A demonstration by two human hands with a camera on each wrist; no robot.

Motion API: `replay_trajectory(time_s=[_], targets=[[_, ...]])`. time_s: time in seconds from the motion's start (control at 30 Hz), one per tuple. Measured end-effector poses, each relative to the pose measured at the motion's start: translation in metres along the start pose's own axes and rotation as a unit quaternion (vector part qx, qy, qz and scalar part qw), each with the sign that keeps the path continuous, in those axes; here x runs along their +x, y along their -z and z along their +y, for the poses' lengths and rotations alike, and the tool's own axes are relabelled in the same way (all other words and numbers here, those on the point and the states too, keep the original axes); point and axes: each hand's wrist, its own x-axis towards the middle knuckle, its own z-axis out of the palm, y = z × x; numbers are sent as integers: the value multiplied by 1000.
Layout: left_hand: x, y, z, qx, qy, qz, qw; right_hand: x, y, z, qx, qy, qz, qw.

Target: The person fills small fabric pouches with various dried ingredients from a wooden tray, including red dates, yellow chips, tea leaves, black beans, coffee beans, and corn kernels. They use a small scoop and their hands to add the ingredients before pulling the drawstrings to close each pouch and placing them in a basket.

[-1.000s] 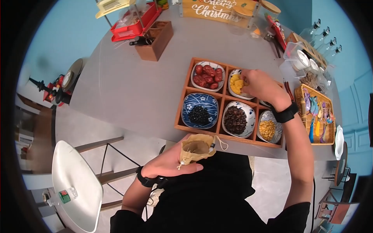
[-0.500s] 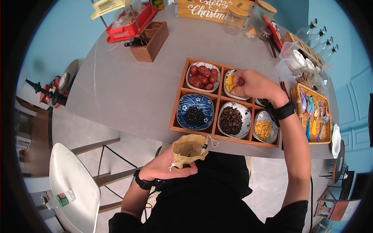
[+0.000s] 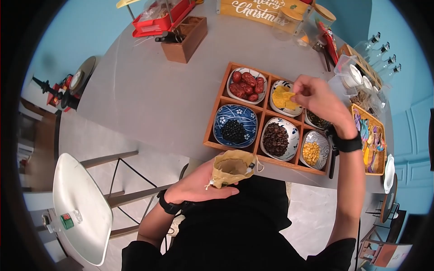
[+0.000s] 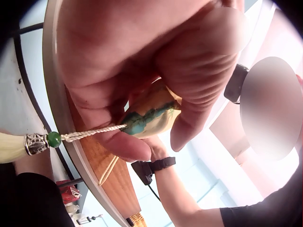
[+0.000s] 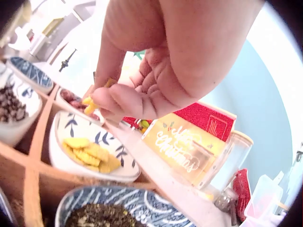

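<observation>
My left hand (image 3: 194,186) grips a small tan drawstring pouch (image 3: 221,177), its mouth gaping upward near the table's front edge. Blue-green patterning shows on the pouch in the left wrist view, where a cord with a green bead (image 4: 54,139) hangs out. Above a white bowl (image 5: 132,172) of yellow slices (image 5: 94,156), my right hand (image 3: 318,97) pinches a bit of yellow slice (image 5: 89,103) between thumb and fingertips. The bowl sits in a divided wooden tray (image 3: 217,143), beside bowls of red dates (image 3: 247,86), black beans (image 3: 233,131), dark brown beans (image 3: 275,139) and yellow kernels (image 3: 311,152).
A bowl of dark dried leaves (image 5: 102,216) lies under my right wrist. To the right stands a wicker basket (image 3: 367,165) with colourful tassels. At the back are a wooden caddy (image 3: 187,43), a Christmas sign (image 3: 257,13), lidded jars and glass bottles (image 3: 373,45).
My right hand has lifted out of the yellow-slice bowl and moved slightly right, with yellow slice pinched in its fingers. The left hand still holds the pouch at the table edge.
</observation>
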Motion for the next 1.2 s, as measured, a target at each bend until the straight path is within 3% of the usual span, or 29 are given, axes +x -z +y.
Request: replay_trajectory(time_s=[0.13,0.2,0.3,0.4,0.47,0.57,0.7,0.83,0.9,0.93,0.97,1.07,1.2], targets=[[7,2,12,51,-19,-19,998,-34,20,-54,-22,-9,34,999],[9,1,13,48,-17,-62,997,-56,24,-98,-59,-34,2,998],[13,-4,13,42,-31,-72,996,-74,-3,-115,-47,226,-13,973],[15,-7,11,48,-34,-81,995,-83,-23,-131,-79,247,-55,964],[15,-8,15,73,-54,-76,993,-85,-26,-138,-115,224,-130,959],[16,-9,14,82,-75,-65,992,-84,-28,-130,-59,252,-97,961],[15,-11,17,76,-61,-67,993,-87,-32,-128,-65,258,-118,957],[9,-12,1,12,-59,-43,997,-77,-19,-109,-46,243,18,969],[-2,-5,-3,-60,-52,-22,997,-59,-4,-87,-86,110,59,988],[-5,-7,4,-106,-16,9,994,-46,7,-82,-105,-4,20,994],[-7,-6,-1,-106,-15,8,994,-32,6,-49,-162,65,59,983],[-10,-5,-8,3,-65,-13,998,3,-5,8,-188,120,43,974],[-7,-6,6,57,-40,10,998,19,-21,10,-175,113,22,978]])
